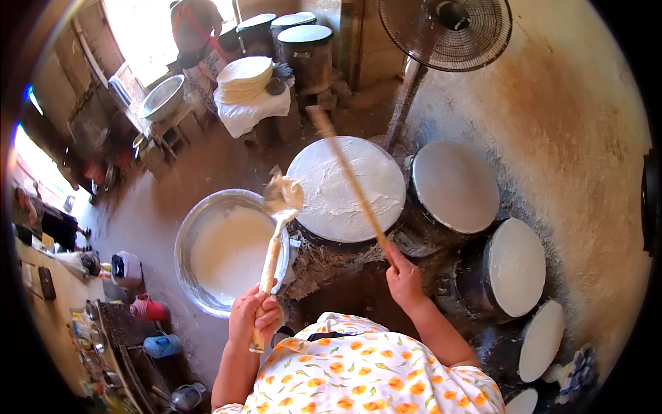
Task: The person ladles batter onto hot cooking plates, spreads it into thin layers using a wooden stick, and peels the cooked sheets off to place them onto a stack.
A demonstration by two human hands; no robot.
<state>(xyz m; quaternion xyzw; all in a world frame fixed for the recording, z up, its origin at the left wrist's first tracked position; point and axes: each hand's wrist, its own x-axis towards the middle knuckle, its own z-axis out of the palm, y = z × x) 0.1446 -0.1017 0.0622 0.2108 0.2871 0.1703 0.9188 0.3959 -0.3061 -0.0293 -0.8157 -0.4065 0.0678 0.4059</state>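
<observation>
My left hand (255,315) is wrapped round the handle of a batter-smeared ladle (271,259), whose bowl is raised over the right rim of a wide metal basin (185,265) of pale batter (231,252). In my right hand (404,277) is a long wooden stick (355,183), which slants up and left across a round griddle (324,196) coated in white, wrinkled batter. Whether the stick touches the surface cannot be told.
More round-topped drums (456,186) (517,267) curve down the right side. A fan (447,31) stands at the top. Behind are stacked flatbreads (245,71), another basin (163,98) and a person (196,27). Jugs (148,308) lie lower left.
</observation>
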